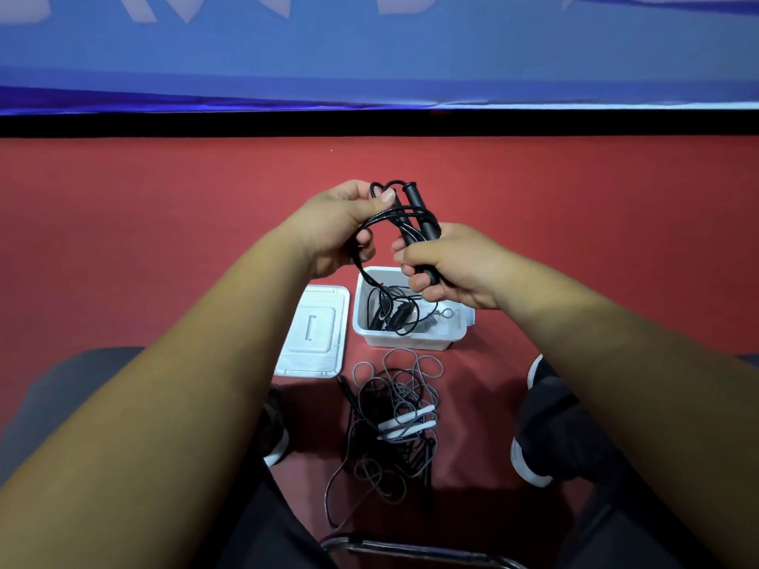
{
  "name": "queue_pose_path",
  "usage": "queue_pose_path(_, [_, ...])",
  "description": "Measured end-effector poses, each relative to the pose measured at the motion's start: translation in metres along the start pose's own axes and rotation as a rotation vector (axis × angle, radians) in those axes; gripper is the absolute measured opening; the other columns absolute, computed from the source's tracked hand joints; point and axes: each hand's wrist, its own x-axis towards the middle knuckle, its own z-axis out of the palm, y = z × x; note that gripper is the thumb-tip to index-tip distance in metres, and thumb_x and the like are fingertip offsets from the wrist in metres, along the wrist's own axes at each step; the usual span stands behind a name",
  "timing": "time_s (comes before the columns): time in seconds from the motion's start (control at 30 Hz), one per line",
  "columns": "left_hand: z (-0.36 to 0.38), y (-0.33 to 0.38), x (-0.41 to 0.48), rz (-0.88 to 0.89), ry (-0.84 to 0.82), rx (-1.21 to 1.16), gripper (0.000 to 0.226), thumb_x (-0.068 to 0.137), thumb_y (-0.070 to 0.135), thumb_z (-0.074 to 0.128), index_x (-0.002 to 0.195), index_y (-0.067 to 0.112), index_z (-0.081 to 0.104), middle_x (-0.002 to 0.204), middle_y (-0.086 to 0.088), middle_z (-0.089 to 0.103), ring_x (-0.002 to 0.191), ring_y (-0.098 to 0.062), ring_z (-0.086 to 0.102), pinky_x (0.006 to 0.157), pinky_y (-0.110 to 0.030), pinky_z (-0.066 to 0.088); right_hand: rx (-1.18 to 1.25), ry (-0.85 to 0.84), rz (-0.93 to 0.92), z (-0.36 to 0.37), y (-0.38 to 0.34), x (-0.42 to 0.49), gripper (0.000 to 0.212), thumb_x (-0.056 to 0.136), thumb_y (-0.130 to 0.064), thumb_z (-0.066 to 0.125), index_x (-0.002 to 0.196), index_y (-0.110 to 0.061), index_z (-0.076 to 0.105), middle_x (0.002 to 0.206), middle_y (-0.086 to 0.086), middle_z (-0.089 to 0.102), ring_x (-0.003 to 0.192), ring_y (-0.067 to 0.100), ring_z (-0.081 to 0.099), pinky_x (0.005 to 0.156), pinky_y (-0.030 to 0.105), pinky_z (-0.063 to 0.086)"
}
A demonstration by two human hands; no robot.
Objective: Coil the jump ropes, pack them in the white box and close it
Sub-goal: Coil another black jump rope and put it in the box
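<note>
Across the middle band of the frame the red floor serves as the work surface, since the person sits above it with everything laid between their feet. At lower centre a loose pile of ropes, grey and black cords tangled around a pair of white handles, waits within easy reach, not yet coiled. Just above it the white box stands open, one coiled rope already lying inside. Its lid lies flat just to the left of it, out of the way of the opening yet near enough for closing later. Above the box, the left hand pinches gathered loops of a black jump rope between thumb and fingers, probably so the coil cannot spring apart. The right hand has its fingers clamped round the two black handles, held side by side and upright, seemingly as a core for the cord. Held over the box, the bundle looks nearly ready to drop in.
</note>
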Motion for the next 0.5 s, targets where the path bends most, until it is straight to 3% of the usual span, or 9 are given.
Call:
queue_pose_path(0.3, [-0.0002, 0.0024, 0.0007, 0.070, 0.028, 0.205, 0.014, 0.100, 0.023, 0.069, 0.104, 0.019, 0.056, 0.075, -0.007, 0.065, 0.046, -0.016, 0.037, 0.053, -0.027, 0.041, -0.012, -0.061, 0.004, -0.0033, -0.0006, -0.0016, 0.025, 0.096, -0.008, 0.073, 0.112, -0.011, 0.054, 0.075, 0.004, 0.051, 0.054, 0.011, 0.038, 0.037, 0.020, 0.022])
queue_pose_path(0.4, [-0.0003, 0.0007, 0.0028, 0.081, 0.054, 0.315, 0.014, 0.102, 0.022, 0.065, 0.105, 0.016, 0.053, 0.064, 0.000, 0.062, 0.045, -0.015, 0.040, 0.056, -0.030, 0.045, -0.098, -0.021, 0.007, -0.0027, 0.0012, 0.0008, 0.019, 0.095, -0.004, 0.066, 0.110, -0.010, 0.056, 0.074, 0.005, 0.050, 0.053, 0.012, 0.037, 0.039, 0.021, 0.020])
queue_pose_path(0.5, [-0.0027, -0.0018, 0.0036, 0.116, 0.037, 0.415, 0.033, 0.102, 0.026, 0.065, 0.133, 0.027, 0.054, 0.078, -0.008, 0.056, 0.047, -0.015, 0.046, 0.059, -0.037, 0.049, -0.162, 0.002, 0.019, -0.0027, 0.0029, 0.0018, 0.016, 0.094, -0.001, 0.059, 0.105, -0.012, 0.059, 0.069, 0.004, 0.050, 0.051, 0.013, 0.036, 0.041, 0.020, 0.019])
